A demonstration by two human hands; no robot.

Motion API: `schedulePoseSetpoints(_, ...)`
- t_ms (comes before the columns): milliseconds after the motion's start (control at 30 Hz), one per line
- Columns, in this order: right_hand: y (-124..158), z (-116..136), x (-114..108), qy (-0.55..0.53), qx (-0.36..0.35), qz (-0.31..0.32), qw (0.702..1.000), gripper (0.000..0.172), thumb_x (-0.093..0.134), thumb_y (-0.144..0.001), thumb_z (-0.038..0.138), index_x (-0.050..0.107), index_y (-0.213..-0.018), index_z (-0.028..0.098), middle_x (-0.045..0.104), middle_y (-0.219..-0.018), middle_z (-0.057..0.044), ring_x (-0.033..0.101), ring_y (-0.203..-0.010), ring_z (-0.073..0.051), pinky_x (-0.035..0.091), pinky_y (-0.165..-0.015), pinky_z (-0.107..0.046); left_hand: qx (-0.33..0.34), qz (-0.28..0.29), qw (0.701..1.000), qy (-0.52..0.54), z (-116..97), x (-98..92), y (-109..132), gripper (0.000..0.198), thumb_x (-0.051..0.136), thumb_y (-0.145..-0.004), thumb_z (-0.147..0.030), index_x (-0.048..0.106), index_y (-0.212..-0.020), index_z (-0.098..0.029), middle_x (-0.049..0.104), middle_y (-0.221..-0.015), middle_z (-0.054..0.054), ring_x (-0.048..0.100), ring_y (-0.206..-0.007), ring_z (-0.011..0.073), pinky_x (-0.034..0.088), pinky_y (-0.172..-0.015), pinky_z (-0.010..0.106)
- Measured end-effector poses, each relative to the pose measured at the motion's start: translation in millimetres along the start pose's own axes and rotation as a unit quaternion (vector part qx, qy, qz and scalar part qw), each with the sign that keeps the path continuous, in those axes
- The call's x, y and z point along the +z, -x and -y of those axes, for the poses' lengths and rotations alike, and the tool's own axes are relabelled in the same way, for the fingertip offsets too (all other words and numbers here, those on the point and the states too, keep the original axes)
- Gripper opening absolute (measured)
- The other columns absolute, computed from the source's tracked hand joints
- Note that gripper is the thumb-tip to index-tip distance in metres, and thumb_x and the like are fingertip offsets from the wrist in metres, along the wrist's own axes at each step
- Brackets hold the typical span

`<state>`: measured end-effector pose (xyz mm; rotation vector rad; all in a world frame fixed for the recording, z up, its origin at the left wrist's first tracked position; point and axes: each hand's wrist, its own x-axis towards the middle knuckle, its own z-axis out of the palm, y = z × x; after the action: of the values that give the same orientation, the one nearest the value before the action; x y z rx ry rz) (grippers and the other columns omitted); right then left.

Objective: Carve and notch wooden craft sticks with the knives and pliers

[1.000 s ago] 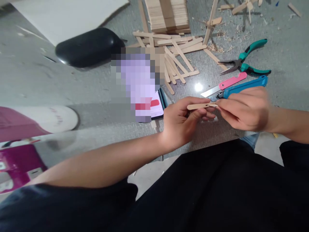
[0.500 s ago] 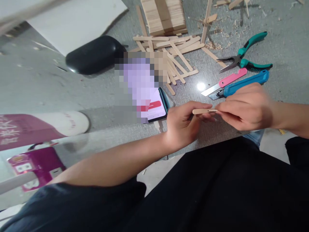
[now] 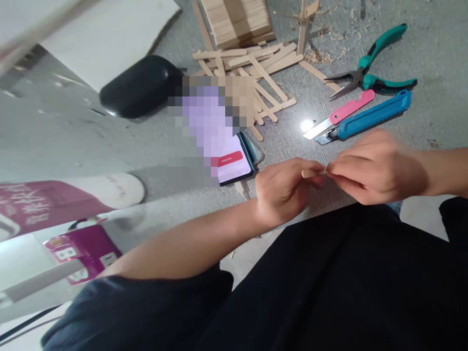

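A short piece of wooden craft stick (image 3: 310,173) lies between my two hands, near the table's front edge. My left hand (image 3: 281,187) is closed around it, thumb on top, with its rounded end showing. The fingertips of my right hand (image 3: 369,168) pinch the other end, where a thin part meets the stick; the fingers cover most of it. Just beyond my right hand rest a blue utility knife (image 3: 376,114) and a pink folding knife (image 3: 353,107), both with blades out. Green-handled pliers (image 3: 360,75) lie open behind them.
Loose craft sticks (image 3: 268,78) are heaped in front of a banded stack of sticks (image 3: 237,22). A phone (image 3: 236,163), partly blurred, lies left of my hands. Further left are a black case (image 3: 141,85) and a purple box (image 3: 86,253). Wood shavings (image 3: 321,53) litter the far side.
The view has shifted slightly. Less of the stick shows between my hands, and my right fingertips are closer to my left hand. Both hands keep their hold.
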<state>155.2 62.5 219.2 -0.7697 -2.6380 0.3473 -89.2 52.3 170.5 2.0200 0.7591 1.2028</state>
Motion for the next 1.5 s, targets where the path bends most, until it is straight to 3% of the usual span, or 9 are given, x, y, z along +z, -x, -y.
schedulePoseSetpoints(467,-2,3,3,-0.045,0.021,0.048,0.998,0.023,0.05,-0.11,0.016,0.064,-0.093,0.022,0.062,-0.071,0.001,0.049,-0.062,-0.015,0.032,-0.062,-0.035,0.006,0.019,0.999,-0.049,-2,0.0,3,0.028,0.058,-0.101,0.001,0.072,-0.095,-0.023,0.083,-0.077,-0.005,0.081,-0.067,0.0096,0.061,-0.061,0.017)
schedulePoseSetpoints(667,-2,2,12,-0.045,0.02,0.028,0.998,0.027,0.05,-0.11,0.018,0.061,-0.086,0.022,0.055,-0.065,0.001,0.044,-0.06,-0.015,0.029,-0.062,-0.035,0.002,0.021,0.997,-0.074,-3,-0.4,4,0.02,0.062,-0.107,-0.007,0.072,-0.097,-0.022,0.082,-0.076,-0.004,0.079,-0.066,0.01,0.057,-0.06,0.018)
schedulePoseSetpoints(933,1,1,20,-0.059,0.016,0.021,0.998,0.028,0.05,-0.111,0.016,0.063,-0.086,0.021,0.057,-0.065,0.001,0.044,-0.059,-0.016,0.028,-0.063,-0.034,-0.009,0.031,0.996,-0.079,-1,0.1,9,0.02,0.06,-0.11,-0.012,0.072,-0.098,-0.022,0.078,-0.072,-0.003,0.078,-0.064,0.0114,0.057,-0.061,0.02)
schedulePoseSetpoints(1133,-3,-14,25,-0.135,0.032,-0.061,0.988,0.021,0.06,-0.113,0.024,0.07,-0.096,0.02,0.07,-0.072,0.002,0.056,-0.062,-0.013,0.035,-0.063,-0.029,-0.011,-0.007,0.997,-0.074,8,0.1,1,0.027,0.063,-0.118,-0.034,0.074,-0.096,-0.023,0.076,-0.079,0.001,0.071,-0.068,0.0139,0.056,-0.064,0.026)
schedulePoseSetpoints(1267,-5,-17,30,-0.188,0.081,-0.12,0.971,0.016,0.065,-0.112,0.025,0.068,-0.097,0.021,0.065,-0.068,0.007,0.052,-0.056,-0.01,0.035,-0.058,-0.027,-0.003,-0.038,0.998,-0.05,15,0.6,-1,0.03,0.065,-0.117,-0.048,0.08,-0.116,-0.023,0.08,-0.098,0.008,0.076,-0.09,0.02,0.065,-0.081,0.034)
schedulePoseSetpoints(1367,-2,-17,32,-0.24,0.121,-0.116,0.956,0.016,0.063,-0.114,0.032,0.063,-0.101,0.023,0.068,-0.073,0.006,0.053,-0.057,-0.01,0.037,-0.058,-0.027,-0.048,-0.038,0.998,0.031,13,3.7,3,0.03,0.072,-0.115,-0.044,0.077,-0.134,-0.022,0.087,-0.111,0.009,0.083,-0.092,0.0185,0.069,-0.084,0.032)
schedulePoseSetpoints(1500,3,-22,38,-0.25,0.131,-0.088,0.955,0.02,0.057,-0.115,0.042,0.058,-0.107,0.024,0.072,-0.08,0.002,0.06,-0.064,-0.014,0.042,-0.062,-0.029,-0.137,-0.053,0.983,0.111,5,7.6,4,0.025,0.076,-0.114,-0.043,0.082,-0.121,-0.02,0.085,-0.085,0.003,0.079,-0.068,0.014,0.065,-0.066,0.025)
